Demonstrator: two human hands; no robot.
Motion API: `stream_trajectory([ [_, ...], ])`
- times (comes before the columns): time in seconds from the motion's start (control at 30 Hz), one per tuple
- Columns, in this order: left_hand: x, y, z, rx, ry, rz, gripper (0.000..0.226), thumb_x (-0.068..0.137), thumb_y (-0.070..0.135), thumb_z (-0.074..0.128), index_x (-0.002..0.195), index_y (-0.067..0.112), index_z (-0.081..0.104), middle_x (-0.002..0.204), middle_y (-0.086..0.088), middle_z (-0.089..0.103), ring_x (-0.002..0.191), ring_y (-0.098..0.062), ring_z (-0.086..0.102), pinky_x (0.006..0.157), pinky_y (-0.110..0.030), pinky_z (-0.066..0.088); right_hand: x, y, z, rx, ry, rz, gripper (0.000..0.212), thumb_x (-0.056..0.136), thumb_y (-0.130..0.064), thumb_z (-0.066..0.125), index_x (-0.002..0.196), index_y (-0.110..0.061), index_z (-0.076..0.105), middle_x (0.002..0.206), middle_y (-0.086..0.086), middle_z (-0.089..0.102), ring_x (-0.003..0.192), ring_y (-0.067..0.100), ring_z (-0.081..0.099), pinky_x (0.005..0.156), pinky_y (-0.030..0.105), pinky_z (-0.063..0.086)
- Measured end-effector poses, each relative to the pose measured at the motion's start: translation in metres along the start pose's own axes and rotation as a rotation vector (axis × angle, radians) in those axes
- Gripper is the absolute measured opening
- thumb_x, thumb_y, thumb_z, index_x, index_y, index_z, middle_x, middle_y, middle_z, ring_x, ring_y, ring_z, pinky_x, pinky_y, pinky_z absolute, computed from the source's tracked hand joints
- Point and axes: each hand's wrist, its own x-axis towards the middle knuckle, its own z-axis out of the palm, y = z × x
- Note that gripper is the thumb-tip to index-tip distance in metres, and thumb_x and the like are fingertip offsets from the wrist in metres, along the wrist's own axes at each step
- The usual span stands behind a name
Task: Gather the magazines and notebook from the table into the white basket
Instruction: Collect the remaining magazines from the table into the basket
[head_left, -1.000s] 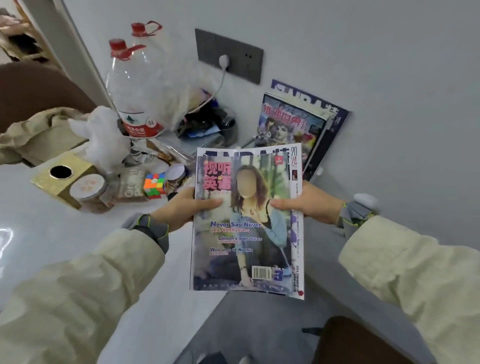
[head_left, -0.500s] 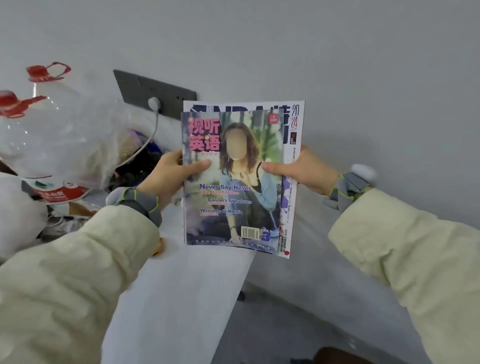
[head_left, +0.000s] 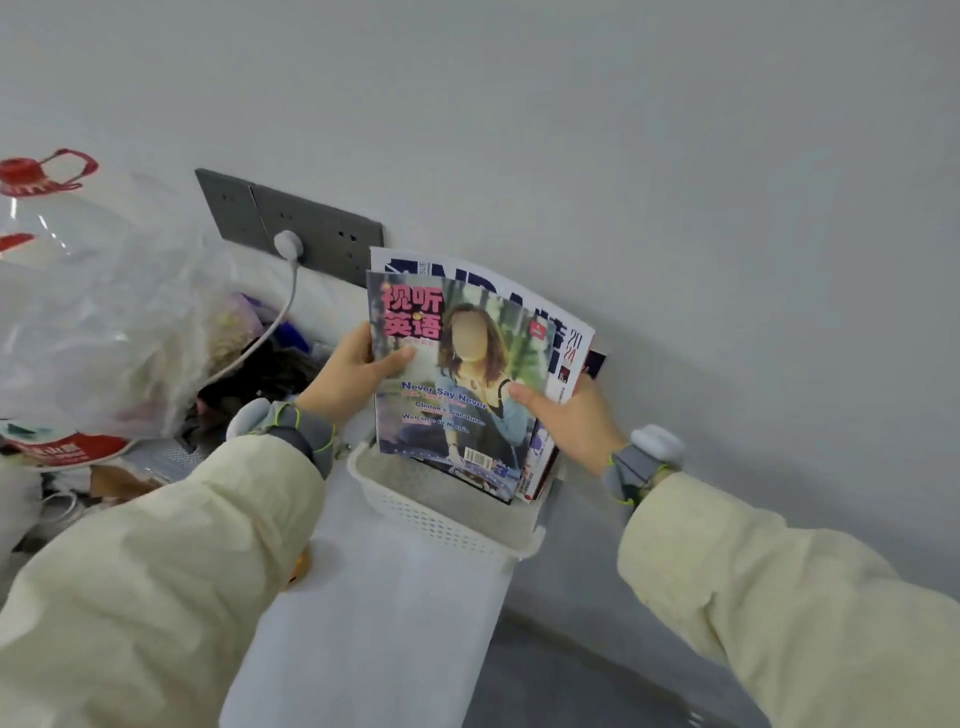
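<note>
White slotted basket (head_left: 431, 519) sits centre frame at the tabletop (head_left: 374, 623) edge, against the wall. Stack of magazines (head_left: 457, 384) stands upright with its lower edge just inside the basket. Left hand (head_left: 353, 379) grips the stack's left edge, fingers (head_left: 363, 338) curled behind and thumb on the cover; right hand (head_left: 566, 421) holds the right edge the same way. Grey socket panel (head_left: 311, 228) sits upper left of the stack.
</note>
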Motion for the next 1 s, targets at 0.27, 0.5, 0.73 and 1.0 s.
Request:
stream_trajectory([
  [0.27, -0.001, -0.031, 0.015, 0.172, 0.032, -0.073, 0.019, 0.09, 0.007, 0.057, 0.108, 0.013, 0.056, 0.102, -0.006, 0.065, 0.089, -0.02, 0.061, 0.081, -0.029, 0.05, 0.001, 0.048, 0.016, 0.008, -0.086, 0.104, 0.039, 0.084, -0.038, 0.065, 0.111, -0.009, 0.067, 0.108, 0.009, 0.07, 0.097, 0.026, 0.066, 0.079, 0.028, 0.051],
  [0.5, 0.005, -0.039, 0.022, 0.197, 0.059, -0.139, 0.026, 0.087, 0.007, 0.062, 0.112, 0.011, 0.059, 0.111, -0.014, 0.066, 0.105, -0.034, 0.061, 0.097, -0.051, 0.047, 0.012, 0.055, -0.008, -0.236, -0.361, 0.015, 0.038, 0.092, -0.032, 0.055, 0.115, -0.002, 0.063, 0.116, 0.016, 0.066, 0.108, 0.031, 0.061, 0.095, 0.041, 0.048],
  [0.73, 0.011, -0.042, 0.029, 0.347, 0.193, -0.135, 0.05, 0.074, 0.009, 0.077, 0.112, 0.008, 0.045, 0.111, -0.014, 0.06, 0.103, -0.03, 0.059, 0.092, -0.049, 0.049, 0.017, 0.05, -0.034, -0.363, -0.329, -0.054, 0.028, 0.089, -0.026, 0.059, 0.099, -0.002, 0.069, 0.101, 0.013, 0.072, 0.091, 0.028, 0.066, 0.082, 0.037, 0.052],
  [1.0, 0.014, -0.05, 0.026, 0.445, 0.144, -0.148, 0.044, 0.077, 0.013, 0.074, 0.112, 0.011, 0.048, 0.109, -0.007, 0.064, 0.099, -0.024, 0.059, 0.088, -0.038, 0.047, 0.018, -0.009, -0.055, -0.295, -0.144, -0.325, 0.022, 0.09, -0.027, 0.059, 0.074, -0.016, 0.07, 0.068, -0.005, 0.066, 0.064, 0.012, 0.059, 0.067, 0.021, 0.045],
])
